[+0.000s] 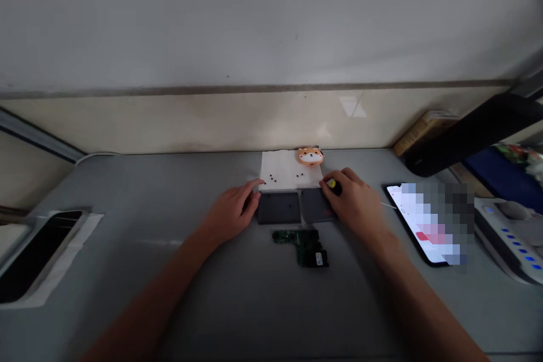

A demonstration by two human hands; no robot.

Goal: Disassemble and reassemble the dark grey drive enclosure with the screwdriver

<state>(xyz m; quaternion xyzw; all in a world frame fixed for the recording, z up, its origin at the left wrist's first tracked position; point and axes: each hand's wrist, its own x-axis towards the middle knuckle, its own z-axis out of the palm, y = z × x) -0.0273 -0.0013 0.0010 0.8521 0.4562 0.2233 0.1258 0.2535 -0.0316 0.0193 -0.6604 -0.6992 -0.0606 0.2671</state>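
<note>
My left hand (233, 210) rests at the left edge of a dark flat panel (279, 208), thumb and index finger apart. Its index fingertip reaches a tiny dark screw (265, 183) at the edge of a white paper sheet (280, 164). In my right hand (356, 199) is a screwdriver with a black and yellow handle (333, 184); a thin pale line sticks out behind the hand. The fingers of that hand lie over the right edge of a second dark panel (314, 206). Nearer to me lies a green circuit board (303, 243) with a black part.
An orange animal-faced case (310, 156) sits on the paper, near several small screws (272, 179). At right are a lit phone (418, 226), a power strip (509, 237) and a black cylindrical object (470, 136). Another phone (40, 251) lies at left.
</note>
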